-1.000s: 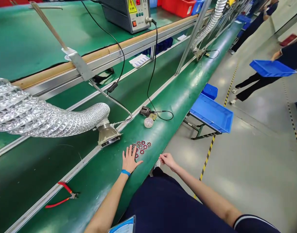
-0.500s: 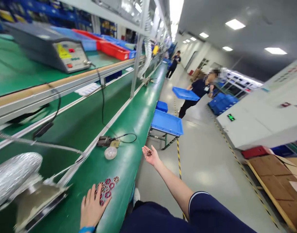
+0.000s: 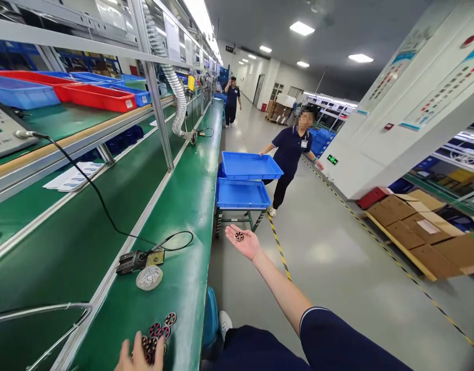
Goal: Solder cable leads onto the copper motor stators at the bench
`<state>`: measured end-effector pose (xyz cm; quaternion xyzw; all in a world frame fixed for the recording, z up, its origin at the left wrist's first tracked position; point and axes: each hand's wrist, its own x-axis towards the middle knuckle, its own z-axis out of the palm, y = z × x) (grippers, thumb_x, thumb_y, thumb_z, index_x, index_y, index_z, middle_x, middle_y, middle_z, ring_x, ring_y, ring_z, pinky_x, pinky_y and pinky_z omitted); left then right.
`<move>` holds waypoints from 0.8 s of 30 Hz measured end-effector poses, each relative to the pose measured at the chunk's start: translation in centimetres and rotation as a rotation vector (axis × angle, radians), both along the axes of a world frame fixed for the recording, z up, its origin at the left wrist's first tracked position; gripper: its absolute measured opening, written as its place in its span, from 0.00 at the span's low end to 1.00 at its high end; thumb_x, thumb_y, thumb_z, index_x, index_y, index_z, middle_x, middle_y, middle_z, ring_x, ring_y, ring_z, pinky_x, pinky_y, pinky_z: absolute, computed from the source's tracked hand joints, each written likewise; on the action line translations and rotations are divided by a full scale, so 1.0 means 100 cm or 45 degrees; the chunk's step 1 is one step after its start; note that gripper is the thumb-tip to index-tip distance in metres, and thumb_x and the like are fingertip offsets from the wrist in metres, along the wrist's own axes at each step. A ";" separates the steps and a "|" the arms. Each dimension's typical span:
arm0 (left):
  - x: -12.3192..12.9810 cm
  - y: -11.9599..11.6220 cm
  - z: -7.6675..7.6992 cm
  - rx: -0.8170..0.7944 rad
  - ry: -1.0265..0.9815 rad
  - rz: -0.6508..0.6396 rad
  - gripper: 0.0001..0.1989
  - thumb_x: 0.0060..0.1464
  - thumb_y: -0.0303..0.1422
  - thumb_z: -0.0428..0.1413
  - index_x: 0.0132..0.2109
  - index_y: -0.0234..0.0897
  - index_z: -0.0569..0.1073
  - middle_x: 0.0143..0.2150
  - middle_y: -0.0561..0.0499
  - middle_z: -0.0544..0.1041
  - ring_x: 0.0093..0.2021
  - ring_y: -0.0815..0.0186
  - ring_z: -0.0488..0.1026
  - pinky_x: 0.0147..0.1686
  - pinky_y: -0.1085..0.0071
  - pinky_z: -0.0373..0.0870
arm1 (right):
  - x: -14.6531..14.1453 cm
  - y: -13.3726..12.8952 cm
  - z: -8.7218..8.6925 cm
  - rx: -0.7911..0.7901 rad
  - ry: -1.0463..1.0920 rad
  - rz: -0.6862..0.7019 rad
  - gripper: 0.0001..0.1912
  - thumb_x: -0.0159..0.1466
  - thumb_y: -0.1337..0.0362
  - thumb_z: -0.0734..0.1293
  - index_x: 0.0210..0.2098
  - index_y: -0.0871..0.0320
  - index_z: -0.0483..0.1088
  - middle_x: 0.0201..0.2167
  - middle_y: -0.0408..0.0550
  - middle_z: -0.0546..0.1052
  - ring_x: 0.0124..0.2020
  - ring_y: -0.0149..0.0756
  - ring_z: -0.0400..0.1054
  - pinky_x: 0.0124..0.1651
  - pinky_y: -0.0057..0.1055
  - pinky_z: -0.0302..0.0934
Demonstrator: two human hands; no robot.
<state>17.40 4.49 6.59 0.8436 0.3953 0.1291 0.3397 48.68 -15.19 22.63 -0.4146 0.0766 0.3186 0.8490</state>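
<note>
My right hand (image 3: 244, 243) is held out palm up beyond the bench edge, fingers spread, with a small round part (image 3: 239, 236) lying loose on it. At the bottom of the view, my left hand (image 3: 141, 355) rests at a group of similar red and dark round parts (image 3: 155, 331) on the green bench (image 3: 182, 206). Its fingers are apart and partly cover the nearest parts; the frame cuts off its lower side. A round clear dish of small bits (image 3: 149, 277) sits beside a dark tool with a cable (image 3: 131, 262).
A person (image 3: 293, 149) stands in the aisle with a hand on a blue tray (image 3: 252, 166), above another blue tray (image 3: 242, 194) on a stand. Another person (image 3: 231, 100) is farther back. Cardboard boxes (image 3: 426, 232) are at the right.
The view has turned to the right. The nearer person has turned toward the camera, and their blue tray is now over the stand. The round part stays on my right palm.
</note>
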 end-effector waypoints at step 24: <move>0.162 -0.055 0.171 -0.712 -0.603 -0.471 0.12 0.54 0.39 0.58 0.30 0.36 0.77 0.29 0.51 0.74 0.29 0.68 0.68 0.30 0.72 0.64 | -0.081 0.023 0.026 0.165 0.351 0.408 0.24 0.56 0.73 0.59 0.51 0.70 0.70 0.42 0.55 0.80 0.45 0.34 0.73 0.55 0.29 0.64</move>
